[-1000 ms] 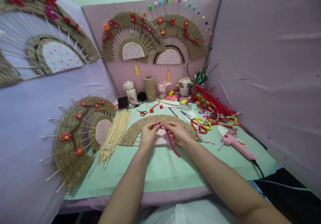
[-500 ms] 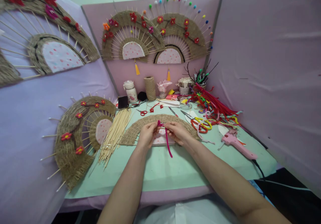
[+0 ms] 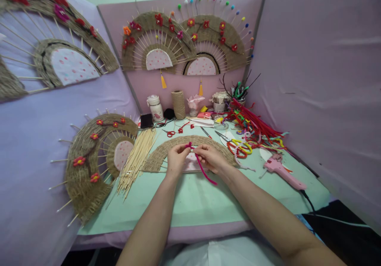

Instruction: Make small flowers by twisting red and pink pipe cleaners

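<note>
My left hand [image 3: 176, 159] and my right hand [image 3: 210, 158] are both pinched on a magenta pipe cleaner [image 3: 204, 171]. Its upper end is bent into small loops between my fingertips. The loose tail hangs down and to the right over the green mat [image 3: 190, 202]. Both hands hover just above a half-round woven jute fan [image 3: 160, 155] with a pink centre that lies flat on the mat.
A bundle of bamboo sticks [image 3: 136, 159] lies left of the fan. A finished fan [image 3: 92, 159] leans at the left. Scissors [image 3: 236, 146], a heap of pipe cleaners [image 3: 258, 133] and a pink glue gun [image 3: 281, 171] lie to the right. Twine spool [image 3: 178, 104] and jars stand at the back.
The pipe cleaner's loose tail has swung from pointing down to pointing lower right. My fingers have shifted slightly on the looped end; my hands stay in the same place.
</note>
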The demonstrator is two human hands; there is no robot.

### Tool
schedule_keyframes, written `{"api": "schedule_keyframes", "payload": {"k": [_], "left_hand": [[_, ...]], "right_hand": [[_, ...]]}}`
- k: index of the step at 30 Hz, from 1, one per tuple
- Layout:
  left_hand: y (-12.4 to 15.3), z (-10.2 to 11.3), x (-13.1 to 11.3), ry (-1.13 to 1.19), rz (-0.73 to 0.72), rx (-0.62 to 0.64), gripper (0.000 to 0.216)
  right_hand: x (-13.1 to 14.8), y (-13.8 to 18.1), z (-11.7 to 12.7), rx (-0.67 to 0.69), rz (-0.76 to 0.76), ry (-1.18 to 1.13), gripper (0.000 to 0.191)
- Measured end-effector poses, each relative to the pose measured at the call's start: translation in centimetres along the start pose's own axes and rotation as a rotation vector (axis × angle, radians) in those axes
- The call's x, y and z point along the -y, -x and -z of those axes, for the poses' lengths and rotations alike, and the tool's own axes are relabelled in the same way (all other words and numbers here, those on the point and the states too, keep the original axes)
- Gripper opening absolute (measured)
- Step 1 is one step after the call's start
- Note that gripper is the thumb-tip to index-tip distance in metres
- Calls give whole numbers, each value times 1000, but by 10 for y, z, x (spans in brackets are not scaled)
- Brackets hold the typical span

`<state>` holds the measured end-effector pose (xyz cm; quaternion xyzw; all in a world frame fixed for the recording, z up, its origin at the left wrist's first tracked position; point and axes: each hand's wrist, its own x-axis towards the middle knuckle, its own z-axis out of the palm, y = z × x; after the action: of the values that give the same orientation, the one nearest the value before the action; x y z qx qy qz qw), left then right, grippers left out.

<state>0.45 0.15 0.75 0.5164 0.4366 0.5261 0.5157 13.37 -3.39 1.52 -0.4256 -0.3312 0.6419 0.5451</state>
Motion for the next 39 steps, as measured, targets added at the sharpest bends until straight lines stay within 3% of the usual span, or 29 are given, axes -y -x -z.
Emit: {"api": "schedule_keyframes", "payload": {"k": [7, 17, 28, 39], "left_hand": [[2, -1, 0, 18, 28, 32, 27], [1, -4, 2, 122, 108, 32, 25], [2, -3, -3, 58, 137, 53, 26], [0, 0, 1, -10, 107, 90, 24]], "right_hand": [[-1, 1, 0, -7, 2, 79, 22], [-3, 1, -3, -171, 170, 359, 14], [-3, 2, -3, -198, 276, 526, 7], [0, 2, -2, -175, 232, 437, 12]]}}
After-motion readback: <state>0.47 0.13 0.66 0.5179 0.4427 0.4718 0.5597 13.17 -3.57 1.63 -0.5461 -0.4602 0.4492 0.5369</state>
